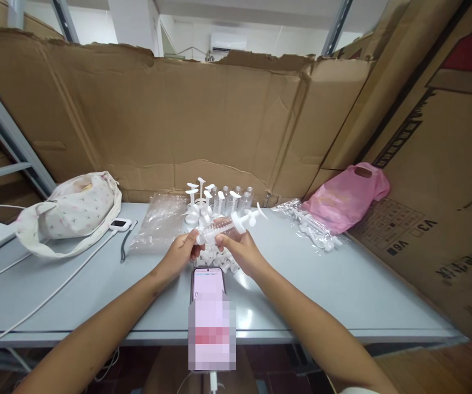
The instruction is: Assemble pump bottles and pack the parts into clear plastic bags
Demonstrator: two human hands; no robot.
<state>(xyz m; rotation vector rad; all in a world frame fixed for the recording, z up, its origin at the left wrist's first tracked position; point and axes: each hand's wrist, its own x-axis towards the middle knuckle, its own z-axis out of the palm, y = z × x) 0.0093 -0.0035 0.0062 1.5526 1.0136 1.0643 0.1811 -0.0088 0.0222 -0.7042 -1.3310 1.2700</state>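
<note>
Both hands hold a clear plastic syringe-like tube (219, 230) tilted up to the right, above the table. My left hand (183, 250) pinches its narrow lower-left end. Around its barrel, near the wide white collar, my right hand (240, 249) is closed. A white plunger handle (254, 214) sticks out at the upper right. Beneath the hands lies a pile of small white plastic parts (215, 257). Behind are several white plungers (192, 192) standing upright and several clear bottles (246, 200).
A phone (209, 317) with a cable is at the front of the grey table (301, 290). To the left are a clear plastic bag (157, 221), a white device (120, 225) and a cloth bag (72, 210). Bagged white parts (316, 230) and a pink bag (343, 200) sit right. Cardboard (186, 115) stands behind.
</note>
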